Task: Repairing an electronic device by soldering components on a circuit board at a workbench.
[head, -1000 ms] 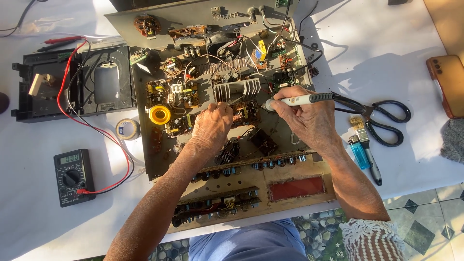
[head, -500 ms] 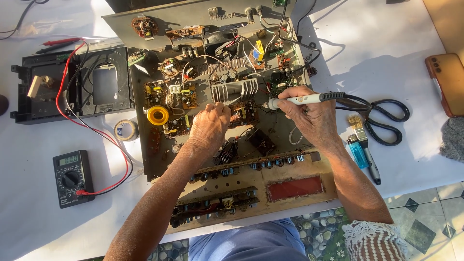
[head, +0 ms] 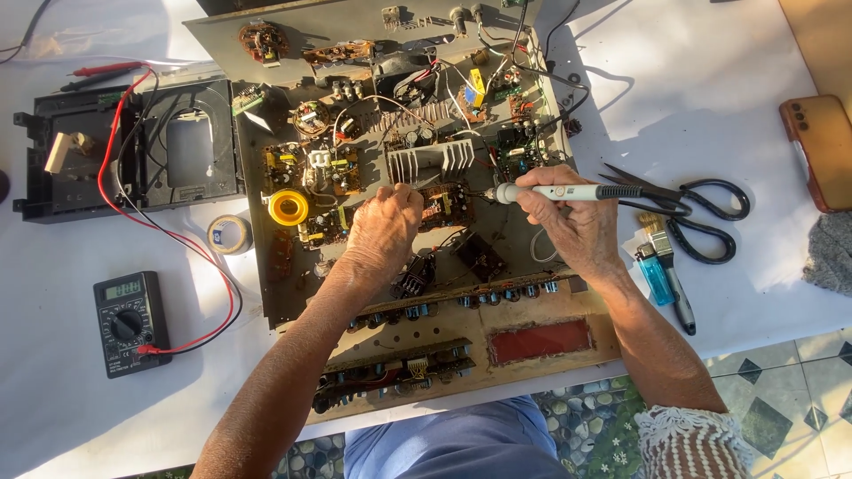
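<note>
The right hand (head: 581, 226) stays clamped on the soldering iron (head: 568, 192), its tip now lower, touching the small circuit board (head: 444, 204). The left hand (head: 383, 232) still pinches something unseen just beside that tip.

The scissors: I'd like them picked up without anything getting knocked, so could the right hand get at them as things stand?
Probably not at once: the right hand is shut on the soldering iron. The scissors lie just beyond it on the white cloth, with nothing between.
</note>
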